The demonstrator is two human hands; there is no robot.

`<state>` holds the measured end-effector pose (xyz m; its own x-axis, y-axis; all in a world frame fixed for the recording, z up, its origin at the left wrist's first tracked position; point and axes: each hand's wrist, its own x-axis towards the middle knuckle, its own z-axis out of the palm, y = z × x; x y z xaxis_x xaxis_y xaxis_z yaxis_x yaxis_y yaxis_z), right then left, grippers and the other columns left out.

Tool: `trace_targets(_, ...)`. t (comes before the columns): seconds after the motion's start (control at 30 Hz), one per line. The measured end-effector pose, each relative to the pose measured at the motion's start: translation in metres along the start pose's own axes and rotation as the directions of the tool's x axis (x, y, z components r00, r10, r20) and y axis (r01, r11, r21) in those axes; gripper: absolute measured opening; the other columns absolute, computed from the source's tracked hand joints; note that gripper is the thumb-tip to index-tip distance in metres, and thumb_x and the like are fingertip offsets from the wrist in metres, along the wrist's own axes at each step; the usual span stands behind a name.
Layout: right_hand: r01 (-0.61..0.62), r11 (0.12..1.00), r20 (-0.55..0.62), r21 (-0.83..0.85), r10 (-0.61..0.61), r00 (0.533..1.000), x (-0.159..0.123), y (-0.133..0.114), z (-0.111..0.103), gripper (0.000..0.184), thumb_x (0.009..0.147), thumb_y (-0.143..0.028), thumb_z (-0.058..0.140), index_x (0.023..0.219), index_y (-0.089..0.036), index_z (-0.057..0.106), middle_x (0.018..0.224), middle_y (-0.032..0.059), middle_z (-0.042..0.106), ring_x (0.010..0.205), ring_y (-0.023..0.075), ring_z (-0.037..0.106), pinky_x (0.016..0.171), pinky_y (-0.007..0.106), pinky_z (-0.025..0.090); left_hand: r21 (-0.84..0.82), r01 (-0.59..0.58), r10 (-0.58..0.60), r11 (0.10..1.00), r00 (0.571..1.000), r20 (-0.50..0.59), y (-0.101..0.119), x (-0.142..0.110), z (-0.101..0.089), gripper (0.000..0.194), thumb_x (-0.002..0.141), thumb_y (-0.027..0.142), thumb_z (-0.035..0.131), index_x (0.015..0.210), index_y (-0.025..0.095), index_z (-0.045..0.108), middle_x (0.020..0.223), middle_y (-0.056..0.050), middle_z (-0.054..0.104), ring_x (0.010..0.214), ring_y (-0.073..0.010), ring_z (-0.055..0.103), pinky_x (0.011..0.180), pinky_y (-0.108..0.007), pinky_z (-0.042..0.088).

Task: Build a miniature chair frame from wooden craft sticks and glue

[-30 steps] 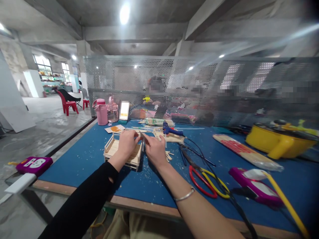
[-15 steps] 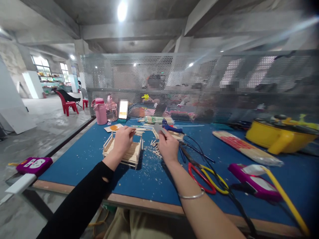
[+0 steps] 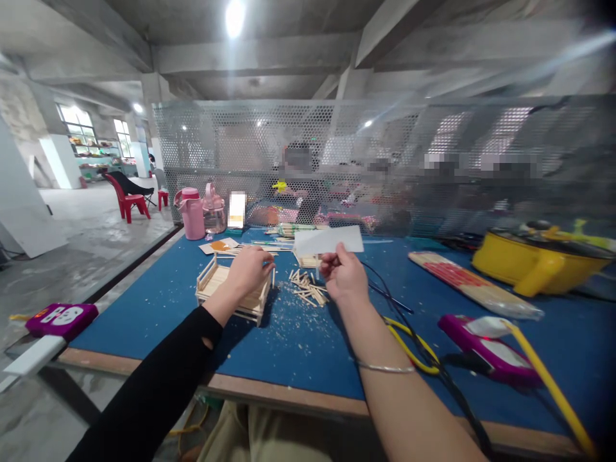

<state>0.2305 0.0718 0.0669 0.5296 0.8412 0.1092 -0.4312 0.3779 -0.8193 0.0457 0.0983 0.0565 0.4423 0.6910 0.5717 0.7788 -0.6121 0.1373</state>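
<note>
My right hand [image 3: 347,277] pinches a flat white rectangular card [image 3: 328,240] between thumb and fingers, held up above the table. Over the right part of a small bed-like frame of pale wooden sticks [image 3: 210,280] is my left hand [image 3: 248,273]. Its fingers are curled together; whatever may be between them is too small to make out. Short cut stick pieces [image 3: 308,289] lie in a loose heap between my hands. Behind the card, another pale wooden piece [image 3: 306,260] is partly hidden.
The blue table [image 3: 158,308] carries scattered crumbs. At its back stand a pink jug [image 3: 193,215], a clear bottle [image 3: 214,212] and a phone [image 3: 237,210]. To the right are yellow-handled scissors [image 3: 416,353], a power strip [image 3: 488,350], a stick pack [image 3: 474,285] and a yellow pot [image 3: 517,260].
My right hand has moved right and turned the card, so its broad face now shows. My left hand has shifted slightly right over the stick frame.
</note>
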Motion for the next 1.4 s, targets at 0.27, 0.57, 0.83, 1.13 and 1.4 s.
trace_targets(0.27, -0.065, 0.998, 0.291, 0.025, 0.055, 0.955, -0.004, 0.003, -0.004, 0.024, 0.067, -0.023, 0.051, 0.084, -0.02, 0.067, 0.086, 0.0029, 0.073, 0.069, 0.0123, 0.066, 0.044, 0.017, 0.046, -0.25, -0.105, 0.112, 0.963, 0.994, 0.014, -0.007, -0.001, -0.012, 0.019, 0.086, 0.026, 0.054, 0.088, 0.018, 0.071, 0.093, -0.006, 0.071, 0.088, -0.0193, 0.062, 0.083, -0.033, 0.048)
trace_targets(0.57, -0.016, 0.982, 0.414, -0.187, 0.094, 0.906, -0.013, 0.016, 0.003, 0.039, 0.064, -0.049, 0.062, 0.087, -0.018, 0.065, 0.079, 0.0039, 0.07, 0.06, 0.0134, 0.06, 0.044, 0.022, 0.042, -0.295, 0.225, -0.216, 0.928, 0.974, 0.064, 0.002, -0.067, -0.03, 0.055, 0.08, 0.046, 0.058, 0.123, 0.012, 0.053, 0.127, -0.015, 0.057, 0.12, -0.0281, 0.05, 0.101, -0.046, 0.038)
trace_targets(0.83, 0.155, 0.955, 0.505, -0.251, -0.008, 0.863, -0.019, 0.042, 0.014, 0.059, 0.056, -0.028, 0.071, 0.106, -0.025, 0.039, 0.067, -0.0059, 0.067, 0.055, 0.0138, 0.059, 0.053, 0.025, 0.044, 0.052, 0.144, -0.153, 0.988, 0.952, 0.264, 0.016, -0.084, -0.019, 0.047, 0.085, 0.037, 0.05, 0.128, 0.018, 0.049, 0.14, -0.012, 0.045, 0.131, -0.0308, 0.037, 0.106, -0.053, 0.027)
trace_targets(1.13, 0.383, 0.828, 0.586, -0.41, -0.082, 0.806, -0.013, 0.048, 0.016, 0.03, 0.065, -0.029, 0.062, 0.092, -0.019, 0.058, 0.077, 0.0006, 0.068, 0.068, 0.0157, 0.061, 0.068, 0.03, 0.049, 0.085, 0.129, -0.147, 0.988, 0.951, 0.27, 0.015, -0.083, -0.019, 0.046, 0.085, 0.035, 0.047, 0.128, 0.019, 0.048, 0.14, -0.01, 0.045, 0.13, -0.0286, 0.038, 0.106, -0.05, 0.028)
trace_targets(1.4, 0.557, 0.721, 0.642, -0.411, -0.204, 0.739, -0.012, 0.044, 0.016, 0.034, 0.07, -0.02, 0.055, 0.102, -0.024, 0.066, 0.105, 0.0011, 0.069, 0.099, 0.0202, 0.061, 0.093, 0.037, 0.043, 0.053, 0.138, -0.147, 0.989, 0.956, 0.255, 0.016, -0.083, -0.02, 0.046, 0.084, 0.034, 0.049, 0.127, 0.018, 0.05, 0.139, -0.012, 0.046, 0.129, -0.0302, 0.039, 0.105, -0.051, 0.028)
